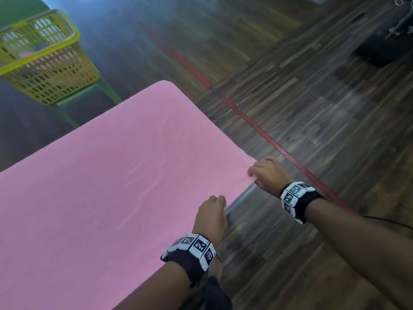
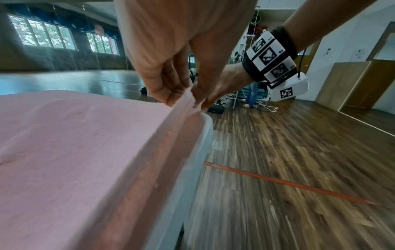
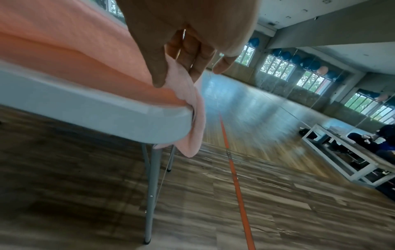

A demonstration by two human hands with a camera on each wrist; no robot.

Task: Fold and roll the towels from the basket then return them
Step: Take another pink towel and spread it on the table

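Pink towel [image 1: 107,175] lies spread over the table [image 3: 89,110]; left hand [image 1: 211,214] and right hand [image 1: 267,173] each pinch its near-right edge. An uneven pull could skew the fold or drag the towel off.

You see a plain pink towel [image 1: 107,186] spread over a white table [image 3: 89,111] on grey legs. The perforated basket [image 1: 44,70] is yellow, on a green chair [image 1: 73,104]. Your wristbands [image 1: 194,247] are black with white tiles carrying black square codes. The wood-plank floor [image 1: 312,108] is streaky brown, crossed by a red line [image 1: 245,117].
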